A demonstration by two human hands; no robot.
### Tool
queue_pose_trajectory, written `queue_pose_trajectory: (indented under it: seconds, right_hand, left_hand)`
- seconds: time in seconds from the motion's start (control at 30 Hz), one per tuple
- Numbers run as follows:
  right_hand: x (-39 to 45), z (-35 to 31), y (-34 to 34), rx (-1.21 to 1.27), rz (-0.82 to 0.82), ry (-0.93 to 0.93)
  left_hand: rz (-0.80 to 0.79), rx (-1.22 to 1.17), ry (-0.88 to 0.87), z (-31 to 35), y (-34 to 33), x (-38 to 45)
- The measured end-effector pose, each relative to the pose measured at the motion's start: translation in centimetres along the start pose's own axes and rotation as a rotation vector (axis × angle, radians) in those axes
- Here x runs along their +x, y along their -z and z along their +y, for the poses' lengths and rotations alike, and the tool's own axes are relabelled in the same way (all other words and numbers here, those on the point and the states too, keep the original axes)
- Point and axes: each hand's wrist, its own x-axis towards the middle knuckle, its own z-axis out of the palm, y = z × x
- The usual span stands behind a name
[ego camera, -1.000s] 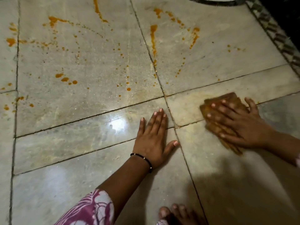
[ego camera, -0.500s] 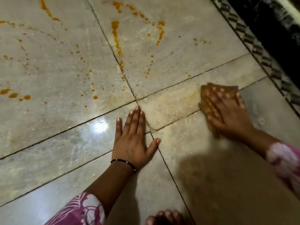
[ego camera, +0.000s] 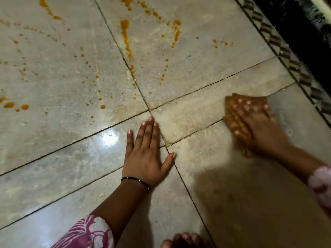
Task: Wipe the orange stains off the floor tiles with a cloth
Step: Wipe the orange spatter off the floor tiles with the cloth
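1. The surface is a floor of large pale grey floor tiles point(ego camera: 62, 158) with thin dark joints; the nearest tiles are glossy, with a bright glare spot just left of the left hand's fingers.
2. At the bottom edge, bare toes point(ego camera: 180, 240) and a pink-and-white patterned sleeve point(ego camera: 86, 233) show.
3. The left hand point(ego camera: 145, 158) lies flat, palm down on the floor, fingers straight and close together, thumb spread to the right, gripping nothing. A thin black bracelet point(ego camera: 136, 181) circles its wrist.
4. To the right, the right hand point(ego camera: 258, 127) presses flat on the cloth point(ego camera: 231, 104), fingers stretched out and slightly spread over it. The hand is blurred.
5. The cloth is folded, brownish orange, and lies across a tile joint on the right side of the floor; its edges stick out past the fingertips and under the palm.
6. Farther off, orange stains point(ego camera: 125, 33) cover the far tiles: a long streak beside a joint, a shorter streak to its right, larger blobs at the left edge, and many scattered fine drops.
7. Along the far right runs a patterned border strip point(ego camera: 279, 43), with a dark surface beyond it.
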Motion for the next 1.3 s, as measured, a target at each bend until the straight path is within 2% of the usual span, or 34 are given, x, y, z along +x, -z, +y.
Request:
queue_pose_trajectory:
  seconds: [0.07,0.17,0.23,0.33,0.4,0.47,0.53,0.63,0.77,0.83,0.93,1.03,1.1,1.17,1.3]
  right_hand:
    - [3.0,1.6,0.4,0.029,0.043,-0.186]
    - [9.2,-1.2,1.6,0.015,0.091,-0.387]
    - [11.1,-5.7,2.0,0.015,0.068,-0.288]
    - [8.5,-11.8,1.4,0.015,0.080,0.087]
    - [4.7,-12.1,0.3,-0.018,0.087,0.235]
    - [1.8,-9.8,-0.6,-0.032,0.093,0.271]
    - [0.5,-6.0,-0.8,-0.024,0.063,0.212]
    - [2.3,-1.5,-0.1,0.016,0.006,-0.030]
    - [9.2,-3.1,1.6,0.046,0.020,-0.267]
    - [10.4,-6.0,1.9,0.019,0.007,-0.181]
    - [6.6,-8.8,0.8,-0.090,0.033,0.142]
    - [1.6,-6.3,-0.8,-0.086,0.024,0.248]
    - [0.7,-2.6,-0.7,-0.059,0.006,0.194]
    - [2.3,0.0,0.1,-0.003,0.009,0.024]
    - [9.9,-1.3,2.0,0.095,0.051,-0.314]
  left_hand:
    - [-0.006,0.001,0.000,0.0,0.1,0.0]
    - [-0.017,0.008,0.002,0.0,0.2,-0.1]
    - [-0.017,0.014,0.005,0.1,0.3,-0.1]
    - [-0.016,0.024,0.007,0.1,0.3,0.0]
    - [-0.012,0.026,0.001,0.1,0.3,0.0]
    - [-0.005,0.021,0.001,0.0,0.2,0.0]
    - [0.003,0.013,-0.001,0.0,0.1,0.0]
    - [0.007,0.008,-0.007,0.0,0.1,0.0]
    - [0.007,0.009,-0.006,0.0,0.1,-0.1]
    - [0.008,0.007,-0.007,0.0,0.1,-0.1]
    - [0.001,0.007,-0.005,-0.1,0.1,-0.1]
    - [0.004,0.005,-0.003,-0.2,0.0,0.0]
    - [0.003,-0.004,-0.004,-0.1,0.0,0.0]
    - [-0.002,-0.011,-0.010,-0.1,0.0,-0.1]
    - [-0.008,0.002,-0.005,-0.1,0.0,-0.1]
